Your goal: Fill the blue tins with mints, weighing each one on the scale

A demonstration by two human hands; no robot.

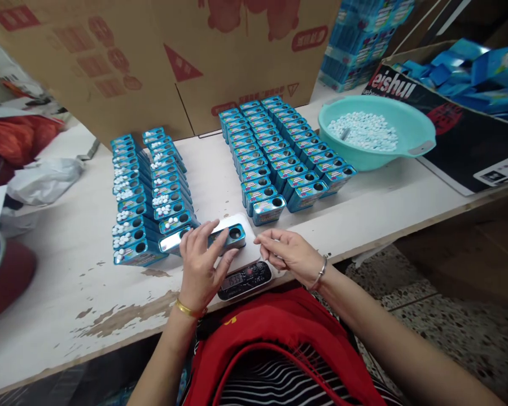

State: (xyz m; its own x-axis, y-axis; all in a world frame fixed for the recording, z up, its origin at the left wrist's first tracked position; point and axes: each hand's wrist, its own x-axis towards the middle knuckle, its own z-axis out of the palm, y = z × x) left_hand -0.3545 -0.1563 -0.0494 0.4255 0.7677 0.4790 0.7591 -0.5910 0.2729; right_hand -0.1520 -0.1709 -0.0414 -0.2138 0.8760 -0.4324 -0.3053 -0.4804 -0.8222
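A small blue tin (236,232) with a round hole in its top stands on the white kitchen scale (250,252). My left hand (204,256) is around the tin's left end, with the thumb at the front and the fingers over the top. Just right of the scale's platform, my right hand (290,254) has its fingertips pinched together; whatever they hold is too small to make out. Beside my left fingers stands another blue tin (171,241), partly covered by the hand. The scale's display (232,281) is lit, its digits hard to read.
Left are two rows of blue tins (131,252), many with white tablets on top. More open tins (268,210) stand in rows behind the scale. A turquoise basin (415,127) holds white tablets. A large cardboard box (237,67) backs the table; a black carton (406,113) stands right.
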